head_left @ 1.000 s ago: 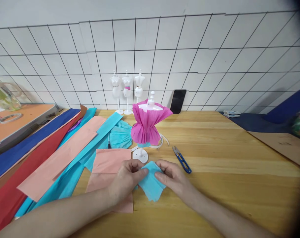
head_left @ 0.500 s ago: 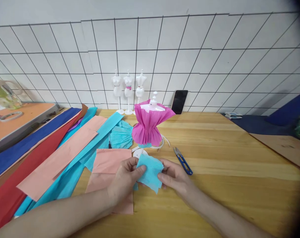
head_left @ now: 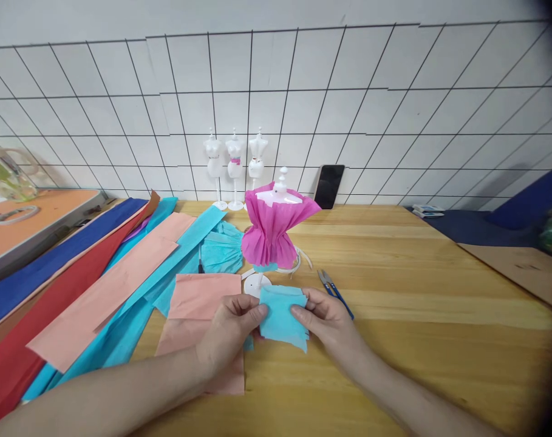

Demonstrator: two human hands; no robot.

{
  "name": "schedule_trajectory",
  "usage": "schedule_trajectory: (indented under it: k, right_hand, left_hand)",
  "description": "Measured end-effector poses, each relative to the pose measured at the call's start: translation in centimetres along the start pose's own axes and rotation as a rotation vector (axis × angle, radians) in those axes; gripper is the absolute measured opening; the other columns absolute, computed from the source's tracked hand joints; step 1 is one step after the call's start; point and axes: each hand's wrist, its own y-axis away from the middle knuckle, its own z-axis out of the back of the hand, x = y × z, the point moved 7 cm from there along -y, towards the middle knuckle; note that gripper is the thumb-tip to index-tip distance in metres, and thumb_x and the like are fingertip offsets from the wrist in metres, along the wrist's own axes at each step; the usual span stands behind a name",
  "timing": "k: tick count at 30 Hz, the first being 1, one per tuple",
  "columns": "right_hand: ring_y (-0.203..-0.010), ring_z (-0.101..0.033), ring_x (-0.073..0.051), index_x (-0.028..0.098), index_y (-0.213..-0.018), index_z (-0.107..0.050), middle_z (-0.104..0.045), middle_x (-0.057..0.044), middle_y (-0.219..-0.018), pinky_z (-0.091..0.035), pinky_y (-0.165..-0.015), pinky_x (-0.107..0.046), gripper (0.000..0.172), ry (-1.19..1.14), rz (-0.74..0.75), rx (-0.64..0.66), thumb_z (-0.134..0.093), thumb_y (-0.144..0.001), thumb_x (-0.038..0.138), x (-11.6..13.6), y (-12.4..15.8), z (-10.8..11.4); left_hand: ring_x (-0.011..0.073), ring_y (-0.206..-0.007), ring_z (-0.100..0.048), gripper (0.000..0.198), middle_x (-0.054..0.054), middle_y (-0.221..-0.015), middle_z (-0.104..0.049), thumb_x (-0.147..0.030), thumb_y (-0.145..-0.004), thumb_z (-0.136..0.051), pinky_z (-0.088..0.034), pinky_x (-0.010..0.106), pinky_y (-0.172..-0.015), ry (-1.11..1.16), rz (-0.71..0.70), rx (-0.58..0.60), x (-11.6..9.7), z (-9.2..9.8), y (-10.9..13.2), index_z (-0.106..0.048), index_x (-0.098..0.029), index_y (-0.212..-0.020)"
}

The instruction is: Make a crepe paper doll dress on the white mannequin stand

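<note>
A small folded piece of light blue crepe paper (head_left: 282,318) is held between both hands above the table. My left hand (head_left: 234,318) pinches its left edge between thumb and fingers. On the right edge, my right hand (head_left: 328,318) grips it the same way, with thumb in front and fingers behind. Just beyond the paper stands a small white mannequin (head_left: 282,182) on a round base, wrapped in gathered pink crepe paper (head_left: 271,224) with a bit of blue showing below. Blue-handled thread snips (head_left: 334,291) lie beside my right hand, which partly covers their handle.
Peach paper pieces (head_left: 207,294) lie by my left forearm. Long strips, including red crepe paper (head_left: 70,288), blue strips and a gathered blue piece (head_left: 221,247), spread leftward. Three bare mini mannequins (head_left: 234,158) and a phone (head_left: 329,187) are by the tiled wall. Cardboard (head_left: 517,270) lies right.
The blue paper has been turned straighter and shifted slightly right. My right hand has moved a little right and now covers part of the snips' handle.
</note>
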Motion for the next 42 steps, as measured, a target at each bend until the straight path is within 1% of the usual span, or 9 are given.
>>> schedule_trajectory:
  k: [4, 7, 15, 22, 29, 33, 38, 40, 42]
  right_hand:
    - [-0.054, -0.049, -0.011, 0.018, -0.073, -0.058, -0.055, 0.003, -0.062, -0.041, -0.051, -0.023, 0.027, -0.072, 0.024, -0.01, -0.073, -0.069, 0.041, -0.1, 0.1, 0.2]
    - [-0.052, -0.046, -0.009, 0.018, -0.072, -0.059, -0.052, 0.004, -0.059, -0.038, -0.049, -0.022, 0.026, -0.115, 0.047, -0.008, -0.073, -0.069, 0.039, 0.0, 0.1, 0.3]
    - [-0.048, -0.043, -0.009, 0.018, -0.068, -0.061, -0.053, 0.004, -0.055, -0.034, -0.046, -0.021, 0.029, -0.204, -0.001, -0.056, -0.079, -0.06, 0.039, 0.2, 0.1, 0.4]
    - [-0.046, -0.042, -0.008, 0.017, -0.067, -0.065, -0.053, 0.003, -0.052, -0.031, -0.044, -0.021, 0.025, -0.209, 0.007, -0.052, -0.079, -0.059, 0.036, 0.3, 0.1, 0.6]
    - [-0.045, -0.042, -0.009, 0.017, -0.064, -0.065, -0.053, 0.002, -0.051, -0.031, -0.043, -0.022, 0.022, -0.178, 0.028, -0.062, -0.077, -0.058, 0.035, 0.6, 0.0, 0.8]
    - [-0.044, -0.042, -0.009, 0.017, -0.066, -0.065, -0.053, 0.003, -0.05, -0.032, -0.043, -0.022, 0.02, -0.141, 0.063, -0.05, -0.075, -0.06, 0.033, 0.8, 0.0, 0.9]
    - [-0.046, -0.045, -0.01, 0.018, -0.066, -0.067, -0.057, 0.001, -0.056, -0.035, -0.044, -0.024, 0.018, -0.051, 0.169, -0.016, -0.075, -0.062, 0.034, 1.4, -0.3, 1.1]
    - [-0.048, -0.047, -0.011, 0.019, -0.065, -0.067, -0.057, 0.0, -0.059, -0.037, -0.045, -0.025, 0.016, 0.002, 0.231, 0.004, -0.074, -0.064, 0.033, 1.9, -0.2, 0.9]
    - [-0.05, -0.05, -0.012, 0.019, -0.066, -0.068, -0.058, -0.001, -0.061, -0.039, -0.047, -0.026, 0.014, 0.061, 0.276, 0.028, -0.072, -0.067, 0.032, 2.3, -0.1, 0.6]
  left_hand:
    - [0.0095, -0.05, -0.05, 0.036, 0.002, -0.053, -0.057, -0.046, -0.069, -0.068, -0.039, 0.021, -0.051, 0.002, -0.022, 0.036, -0.1, -0.3, -0.2, -0.059, -0.012, -0.06]
    - [0.0099, -0.05, -0.052, 0.033, 0.002, -0.054, -0.058, -0.044, -0.071, -0.068, -0.041, 0.021, -0.05, 0.011, -0.03, 0.039, -0.3, -0.3, -0.3, -0.06, -0.013, -0.062]
    - [0.0087, -0.048, -0.053, 0.023, 0.0, -0.056, -0.06, -0.035, -0.071, -0.071, -0.042, 0.02, -0.049, 0.168, -0.034, 0.078, -0.9, -0.5, 0.0, -0.065, -0.013, -0.073]
    - [0.0099, -0.053, -0.058, 0.022, 0.002, -0.063, -0.063, -0.032, -0.072, -0.071, -0.044, 0.02, -0.05, 0.221, -0.03, 0.102, -0.6, -0.2, -0.2, -0.066, -0.013, -0.081]
    - [0.0116, -0.052, -0.059, 0.022, 0.003, -0.06, -0.062, -0.031, -0.071, -0.069, -0.044, 0.02, -0.048, 0.244, -0.021, 0.119, -0.2, -0.2, -0.3, -0.067, -0.012, -0.082]
    - [0.0151, -0.053, -0.061, 0.034, 0.006, -0.061, -0.063, -0.042, -0.079, -0.057, -0.047, 0.022, -0.046, 0.296, -0.023, 0.109, 0.0, 0.0, -0.6, -0.067, -0.01, -0.083]
    - [0.0161, -0.053, -0.063, 0.044, 0.007, -0.064, -0.065, -0.051, -0.082, -0.051, -0.047, 0.022, -0.045, 0.252, -0.01, 0.117, 0.2, 0.0, -0.5, -0.063, -0.011, -0.096]
    - [0.016, -0.05, -0.063, 0.046, 0.006, -0.063, -0.064, -0.054, -0.081, -0.05, -0.046, 0.021, -0.042, 0.231, 0.044, 0.103, 0.6, 0.0, -0.5, -0.061, -0.011, -0.092]
    - [0.0158, -0.047, -0.062, 0.046, 0.005, -0.06, -0.061, -0.056, -0.077, -0.054, -0.044, 0.021, -0.04, 0.201, 0.117, 0.111, 1.1, -0.1, -0.4, -0.059, -0.01, -0.081]
